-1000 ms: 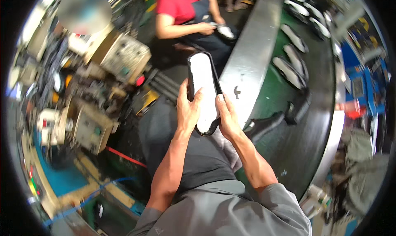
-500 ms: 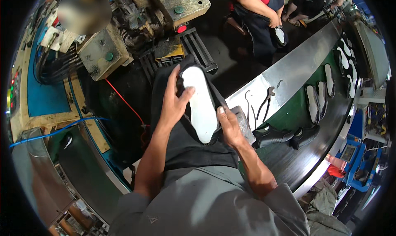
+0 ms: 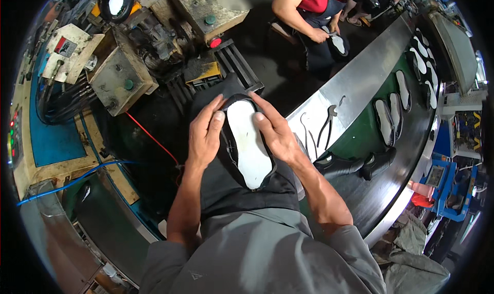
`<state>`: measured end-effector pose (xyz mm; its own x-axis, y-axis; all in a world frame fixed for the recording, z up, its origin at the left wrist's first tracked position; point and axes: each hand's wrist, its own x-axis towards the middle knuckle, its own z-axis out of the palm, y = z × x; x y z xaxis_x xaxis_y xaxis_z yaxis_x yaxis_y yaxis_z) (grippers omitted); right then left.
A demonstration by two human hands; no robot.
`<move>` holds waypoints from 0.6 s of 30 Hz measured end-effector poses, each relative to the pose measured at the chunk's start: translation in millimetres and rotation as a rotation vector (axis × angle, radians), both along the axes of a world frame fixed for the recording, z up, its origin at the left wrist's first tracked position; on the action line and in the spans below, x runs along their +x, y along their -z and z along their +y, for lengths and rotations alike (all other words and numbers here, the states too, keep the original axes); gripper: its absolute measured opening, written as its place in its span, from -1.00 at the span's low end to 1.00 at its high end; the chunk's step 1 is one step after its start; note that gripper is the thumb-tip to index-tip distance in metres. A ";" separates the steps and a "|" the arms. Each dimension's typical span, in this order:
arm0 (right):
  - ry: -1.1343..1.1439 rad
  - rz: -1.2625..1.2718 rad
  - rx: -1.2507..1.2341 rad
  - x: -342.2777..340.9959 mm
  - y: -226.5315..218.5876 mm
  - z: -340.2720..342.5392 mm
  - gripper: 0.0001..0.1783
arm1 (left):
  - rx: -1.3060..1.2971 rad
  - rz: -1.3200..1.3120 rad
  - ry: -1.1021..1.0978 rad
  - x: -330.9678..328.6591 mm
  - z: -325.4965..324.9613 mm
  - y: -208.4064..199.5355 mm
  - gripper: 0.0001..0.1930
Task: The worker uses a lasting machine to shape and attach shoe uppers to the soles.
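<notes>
A black shoe upper with a white insole board (image 3: 248, 142) facing up rests on my lap, sole side toward me. My left hand (image 3: 205, 134) grips its left edge with the thumb pressed near the toe end. My right hand (image 3: 276, 133) holds the right edge, fingers curled over the rim. Both hands press the black material around the white board.
A curved conveyor (image 3: 360, 134) with a metal rim runs on my right, carrying several shoes with white soles (image 3: 391, 114) and black shoe parts (image 3: 355, 165). Pliers (image 3: 327, 124) lie on the rim. Grimy machines (image 3: 118, 73) stand ahead left. A seated person in red (image 3: 314, 11) holds another shoe.
The view has swung downward and left, so the machines now fill the top. Both hands stay on the shoe, which sits lower and closer on my lap.
</notes>
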<state>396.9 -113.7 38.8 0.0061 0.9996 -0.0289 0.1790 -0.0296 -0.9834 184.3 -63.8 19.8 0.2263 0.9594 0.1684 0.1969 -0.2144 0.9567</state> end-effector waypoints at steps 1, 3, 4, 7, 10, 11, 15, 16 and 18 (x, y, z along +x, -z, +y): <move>-0.035 -0.057 0.044 2.1 -7.2 5.2 -0.39 | 0.060 0.050 0.050 0.0 3.7 -8.2 -0.64; 0.005 -0.069 0.072 0.2 -3.3 22.0 -0.51 | 0.245 0.278 0.115 -2.9 17.4 -22.4 -0.67; 0.030 -0.111 0.138 -0.7 7.1 25.1 -0.60 | 0.236 0.286 0.122 -1.6 20.4 -23.2 -0.71; 0.093 -0.233 0.298 -17.4 9.5 45.5 -0.80 | 0.300 0.406 0.023 -8.6 20.6 -4.5 -0.75; 0.158 -0.263 0.256 -30.2 8.3 50.4 -0.74 | 0.266 0.391 -0.159 -0.5 18.2 15.1 -0.74; 0.189 -0.285 0.195 -34.0 5.7 50.1 -0.71 | 0.260 0.347 -0.188 4.4 18.1 18.8 -0.72; 0.259 -0.225 0.137 -29.6 2.1 45.9 -0.64 | 0.095 0.349 -0.217 12.7 16.3 22.3 -0.69; 0.180 -0.174 0.014 -23.1 5.3 44.4 -0.60 | 0.040 0.366 -0.232 11.2 15.4 23.0 -0.68; 0.169 -0.145 0.048 -27.4 27.9 25.0 -0.49 | 0.021 0.267 -0.173 8.9 17.7 20.4 -0.67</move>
